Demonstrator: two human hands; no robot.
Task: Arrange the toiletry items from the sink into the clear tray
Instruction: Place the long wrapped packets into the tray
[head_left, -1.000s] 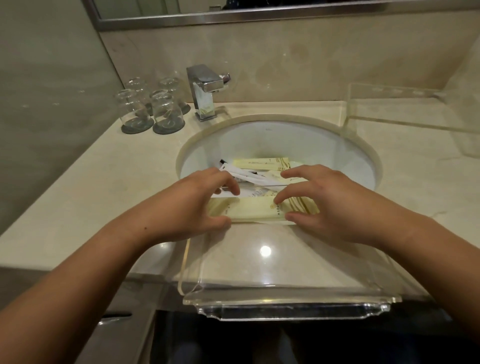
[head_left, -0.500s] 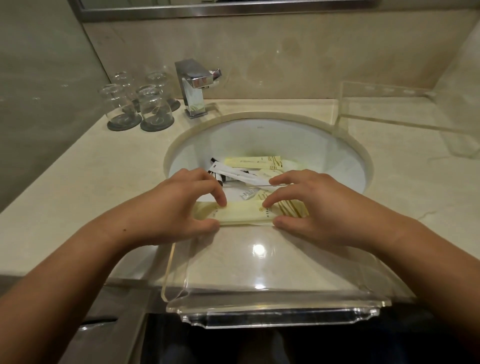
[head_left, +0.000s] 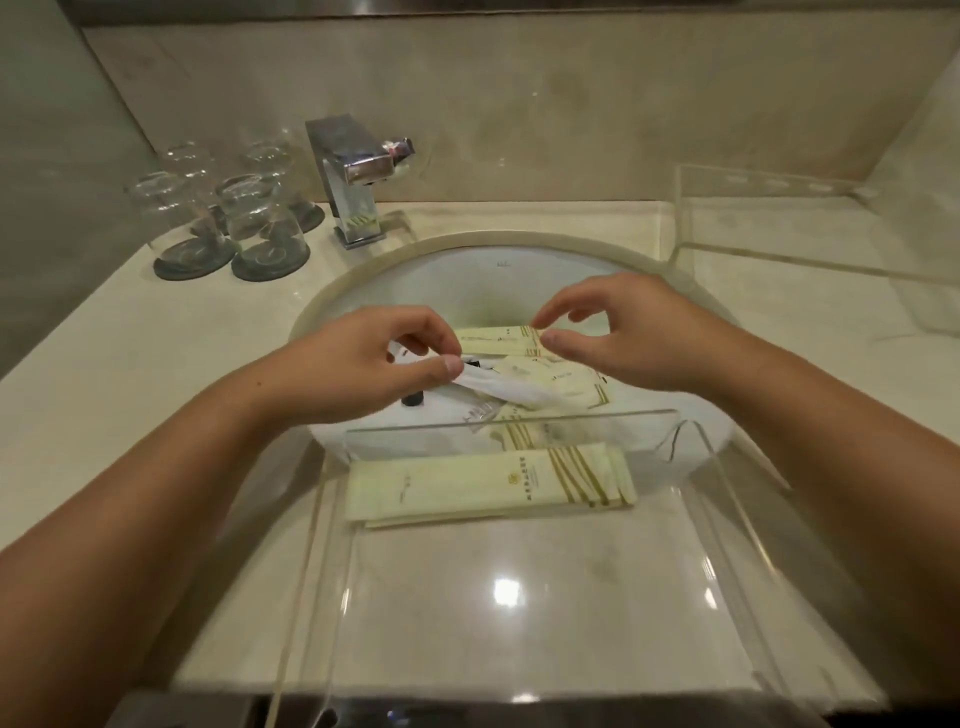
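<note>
The clear tray (head_left: 509, 418) sits on the counter's front edge, its far wall over the white sink (head_left: 498, 270). Pale yellow packets (head_left: 488, 486) lie flat at the tray's far end. More toiletries lie in the basin: a yellow packet (head_left: 493, 340), a white packet (head_left: 509, 389), cream sachets and a small black-capped item (head_left: 413, 400). My left hand (head_left: 363, 364) pinches the left end of the white packet. My right hand (head_left: 639, 338) hovers at the right end of the yellow packet in the sink, thumb and forefinger apart.
A chrome faucet (head_left: 353, 176) stands behind the basin. Several upturned glasses (head_left: 228, 218) rest on dark coasters at the back left. A second clear acrylic tray (head_left: 779, 260) sits on the counter at the back right. Walls close in on both sides.
Both hands let go of the yellow packets in the tray and moved forward into the sink. My left hand has taken hold of the white packet.
</note>
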